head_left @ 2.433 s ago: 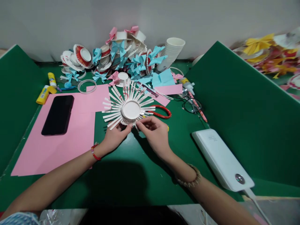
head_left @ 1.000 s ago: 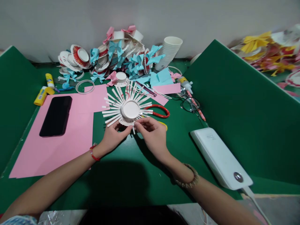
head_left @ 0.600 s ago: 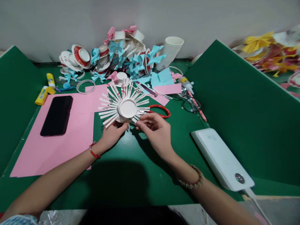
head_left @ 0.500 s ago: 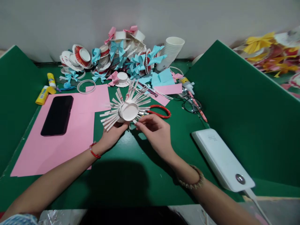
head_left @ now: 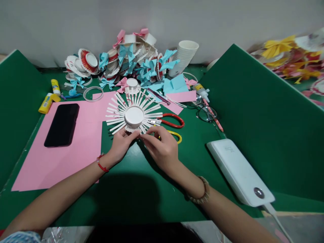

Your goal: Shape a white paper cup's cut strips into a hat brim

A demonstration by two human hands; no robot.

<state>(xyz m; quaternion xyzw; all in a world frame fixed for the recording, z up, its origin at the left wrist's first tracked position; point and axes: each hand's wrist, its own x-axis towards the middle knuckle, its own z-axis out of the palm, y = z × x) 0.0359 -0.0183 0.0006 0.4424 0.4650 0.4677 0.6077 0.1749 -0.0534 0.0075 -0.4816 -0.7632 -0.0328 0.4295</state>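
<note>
A white paper cup, cut into many thin strips that fan out around its round base, is held above the table with the base facing up. My left hand pinches its near edge from the left. On the right, the fingertips of my right hand are pressed together at the strips on the near side, close to my left thumb. Scissors with a red handle and a yellow handle lie behind my right hand, their blades partly hidden by the strips.
Pink sheets carry a black phone at left. A white power bank, glasses and glue are at right. Behind stand finished cup pieces with bows and stacked cups. Green partitions flank the table.
The cut cup has shifted slightly left and lies flatter, its strips more evenly spread. My right hand has moved a little left and nearer my left one, uncovering the yellow scissor handle.
</note>
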